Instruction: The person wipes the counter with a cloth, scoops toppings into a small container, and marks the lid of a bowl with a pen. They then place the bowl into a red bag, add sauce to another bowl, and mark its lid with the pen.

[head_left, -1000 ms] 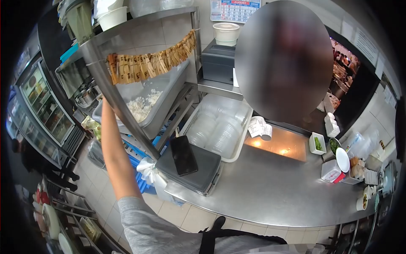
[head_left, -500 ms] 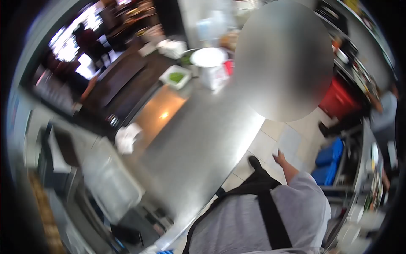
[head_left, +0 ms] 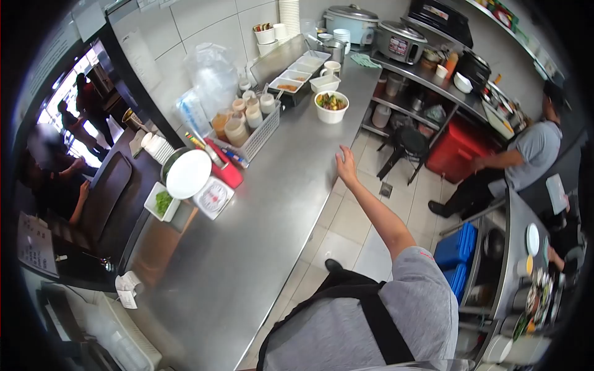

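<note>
My right hand [head_left: 346, 166] is stretched forward at the counter's front edge, fingers apart and holding nothing. Closest to it, a white paper bowl [head_left: 332, 115] filled with colourful chopped food stands upright on the steel counter [head_left: 247, 247], a short gap beyond my fingers. Behind that bowl are a small white rectangular tub [head_left: 325, 85] and a pale mug [head_left: 331, 69]. My left hand is out of view.
Along the wall are a basket [head_left: 263, 133] of sauce bottles, a kitchen scale [head_left: 213, 196] with a white round top, and a tub of greens [head_left: 162, 204]. Rice cookers [head_left: 401, 42] stand at the back. A black stool [head_left: 405, 147] and a co-worker [head_left: 526, 161] are to the right.
My view has swung and sharpened, bringing the far counter end into sight. My right arm has reached forward from over the floor to the counter's edge.
</note>
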Demonstrator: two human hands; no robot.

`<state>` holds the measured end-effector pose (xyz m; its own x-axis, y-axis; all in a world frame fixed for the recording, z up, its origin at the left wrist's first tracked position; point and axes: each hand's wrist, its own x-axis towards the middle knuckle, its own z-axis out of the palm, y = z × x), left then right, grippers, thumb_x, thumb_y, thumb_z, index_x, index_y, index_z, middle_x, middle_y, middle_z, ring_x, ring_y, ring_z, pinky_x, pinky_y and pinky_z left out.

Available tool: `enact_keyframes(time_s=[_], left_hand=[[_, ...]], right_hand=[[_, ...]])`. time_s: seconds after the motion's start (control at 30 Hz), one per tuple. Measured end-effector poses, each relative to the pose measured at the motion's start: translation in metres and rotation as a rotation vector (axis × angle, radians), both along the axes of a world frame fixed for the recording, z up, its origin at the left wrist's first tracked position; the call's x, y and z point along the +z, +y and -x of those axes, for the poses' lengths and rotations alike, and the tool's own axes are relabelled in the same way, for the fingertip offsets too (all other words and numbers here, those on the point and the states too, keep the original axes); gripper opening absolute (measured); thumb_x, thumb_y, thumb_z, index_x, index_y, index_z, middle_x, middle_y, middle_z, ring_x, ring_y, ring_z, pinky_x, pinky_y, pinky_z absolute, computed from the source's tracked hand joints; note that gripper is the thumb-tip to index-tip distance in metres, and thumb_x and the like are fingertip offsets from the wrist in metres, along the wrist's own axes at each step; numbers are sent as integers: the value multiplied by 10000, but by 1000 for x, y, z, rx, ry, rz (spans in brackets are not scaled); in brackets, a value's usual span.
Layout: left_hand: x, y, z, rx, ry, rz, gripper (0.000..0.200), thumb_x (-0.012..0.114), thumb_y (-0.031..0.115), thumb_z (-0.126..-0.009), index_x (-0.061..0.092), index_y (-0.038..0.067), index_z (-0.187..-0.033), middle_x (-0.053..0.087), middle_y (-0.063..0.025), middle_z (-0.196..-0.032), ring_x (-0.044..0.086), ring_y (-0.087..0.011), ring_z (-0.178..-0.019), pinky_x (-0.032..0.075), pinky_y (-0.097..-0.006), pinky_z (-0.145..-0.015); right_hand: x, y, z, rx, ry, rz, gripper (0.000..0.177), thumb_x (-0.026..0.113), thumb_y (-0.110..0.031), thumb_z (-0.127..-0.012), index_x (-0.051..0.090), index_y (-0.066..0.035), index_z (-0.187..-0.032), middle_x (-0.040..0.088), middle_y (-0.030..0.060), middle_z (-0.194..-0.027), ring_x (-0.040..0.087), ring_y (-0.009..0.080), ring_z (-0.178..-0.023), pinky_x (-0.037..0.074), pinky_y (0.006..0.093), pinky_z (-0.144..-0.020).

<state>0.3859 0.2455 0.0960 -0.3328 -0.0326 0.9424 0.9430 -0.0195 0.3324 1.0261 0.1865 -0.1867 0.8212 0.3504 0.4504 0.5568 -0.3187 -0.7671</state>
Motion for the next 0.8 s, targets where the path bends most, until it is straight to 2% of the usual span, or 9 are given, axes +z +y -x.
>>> enact_keyframes(time_s=[0.1,0.13,0.27,0.37,0.4,0.57,0.7,0.77,0.8], left_hand=[[1,-14,-58,-1,29,27,825,616,429,-810,179,16,-1376,107,-242,-1416,190,-391,-1294,363,-486,-933],[1,-15,-67,-49,233,36,653,550,337,-877,165,167,-1377,187,-183,-1427,146,-441,-1299,168,-625,-970],[9,-32,-115,-118,188,210,768,593,400,-838,190,16,-1367,57,-254,-1406,152,-409,-1278,267,-542,-961],[27,-35,-146,9,275,89,392,591,254,-866,479,31,-1168,417,-130,-1209,422,-235,-1144,489,-360,-831],[21,-36,-139,-122,217,152,525,643,276,-829,431,20,-1235,295,-139,-1312,345,-275,-1209,475,-414,-883],[-5,-17,-164,-230,117,293,572,634,235,-836,360,28,-1294,337,-146,-1307,392,-293,-1185,459,-411,-905],[-31,16,-228,-642,-80,354,575,593,156,-857,289,40,-1331,268,-132,-1367,355,-277,-1229,423,-421,-929],[-34,28,-273,-839,-142,387,580,580,182,-866,274,41,-1338,269,-145,-1372,350,-284,-1236,408,-433,-941],[-35,33,-296,-947,-153,395,619,606,217,-844,276,40,-1337,248,-163,-1387,332,-302,-1252,376,-455,-966]], right_hand=[[41,39,-88,-67,206,-81,432,458,-207,-880,434,8,-1254,471,230,-1249,429,354,-1187,346,376,-983],[50,52,-118,-118,264,-109,425,450,-201,-876,440,13,-1243,486,230,-1235,450,348,-1169,348,368,-981],[54,90,-204,-267,510,-137,413,495,-148,-831,476,17,-1209,537,217,-1181,520,315,-1092,396,364,-915],[42,94,-205,-190,496,-116,418,523,-103,-798,495,10,-1200,567,203,-1136,577,287,-990,437,353,-834],[40,93,-197,-156,484,-171,416,529,-88,-790,500,8,-1194,574,197,-1121,594,275,-945,452,347,-796],[46,80,-136,-4,651,-199,417,556,-111,-810,492,-72,-1220,603,120,-1032,610,209,-767,568,323,-513],[52,77,-72,320,758,-266,611,590,-220,-853,308,-99,-1381,486,103,-1260,554,201,-971,547,298,-590],[44,80,-71,182,612,-154,695,584,-308,-848,246,-39,-1392,398,214,-1312,419,308,-1187,345,363,-984],[45,75,-79,148,573,-159,722,579,-332,-850,217,-37,-1401,341,221,-1354,345,319,-1247,280,371,-1028]])
